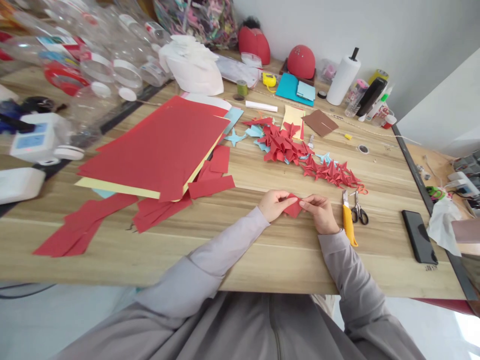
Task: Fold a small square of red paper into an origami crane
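A small folded piece of red paper [292, 207] is held between my two hands just above the table. My left hand [275, 204] pinches its left side, thumb on top. On the other side, my right hand [321, 212] grips the upper right edge between thumb and fingers. Beyond the hands lie a heap of red paper stars [283, 145] and a row of more red stars [330, 172]. A yellow-handled utility knife [348, 220] and small black scissors [359, 212] rest just right of my right hand.
Large red paper sheets [168, 142] and cut red strips [84, 225] spread over the left side. A black phone [419, 236] lies near the right edge. Plastic bottles [99, 70] crowd the back left. A white roll [343, 80] stands at the back; a person's arm [467, 231] shows far right.
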Motion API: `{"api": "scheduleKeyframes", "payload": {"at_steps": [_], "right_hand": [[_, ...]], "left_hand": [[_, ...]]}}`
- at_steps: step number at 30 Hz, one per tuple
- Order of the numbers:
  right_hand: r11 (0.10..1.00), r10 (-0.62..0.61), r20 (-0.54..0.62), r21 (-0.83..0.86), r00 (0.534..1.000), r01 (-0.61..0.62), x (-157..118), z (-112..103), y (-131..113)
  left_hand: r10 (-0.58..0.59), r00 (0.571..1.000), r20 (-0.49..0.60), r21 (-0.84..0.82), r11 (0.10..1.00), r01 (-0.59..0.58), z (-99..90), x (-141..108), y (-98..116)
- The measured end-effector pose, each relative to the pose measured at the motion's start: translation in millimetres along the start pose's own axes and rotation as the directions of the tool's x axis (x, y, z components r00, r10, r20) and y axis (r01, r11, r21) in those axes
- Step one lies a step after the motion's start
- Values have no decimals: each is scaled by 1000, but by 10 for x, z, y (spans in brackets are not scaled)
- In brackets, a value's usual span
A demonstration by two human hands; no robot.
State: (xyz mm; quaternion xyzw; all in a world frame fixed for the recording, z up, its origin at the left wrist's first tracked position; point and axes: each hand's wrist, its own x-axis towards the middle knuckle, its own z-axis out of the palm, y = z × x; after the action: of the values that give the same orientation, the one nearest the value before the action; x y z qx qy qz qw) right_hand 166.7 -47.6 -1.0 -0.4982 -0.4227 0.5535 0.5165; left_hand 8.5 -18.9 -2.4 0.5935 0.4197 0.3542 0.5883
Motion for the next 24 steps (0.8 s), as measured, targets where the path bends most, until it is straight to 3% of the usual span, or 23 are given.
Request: {"api": "scheduleKeyframes", "payload": {"at_steps": [10, 15, 18, 21, 24], "right_hand": [[1000, 14, -25, 17, 1000, -14, -6, 31, -28], [998, 34, -31, 63, 999, -32, -2, 10, -22], [996, 34, -36, 85, 999, -31, 1, -1, -6], [997, 25, -27, 68, 999, -23, -3, 3, 12], [999, 15, -17, 48, 1000, -14, -12, 17, 24]], "left_hand": [[3, 996, -93, 177, 984, 13, -29, -6, 17], [-38, 997, -74, 43, 998, 41, 1, -22, 43], [43, 994, -97, -55, 997, -48, 16, -12, 54], [144, 976, -161, -3, 989, -146, 18, 2, 61], [170, 972, -164, 67, 985, -161, 19, 5, 56]]}}
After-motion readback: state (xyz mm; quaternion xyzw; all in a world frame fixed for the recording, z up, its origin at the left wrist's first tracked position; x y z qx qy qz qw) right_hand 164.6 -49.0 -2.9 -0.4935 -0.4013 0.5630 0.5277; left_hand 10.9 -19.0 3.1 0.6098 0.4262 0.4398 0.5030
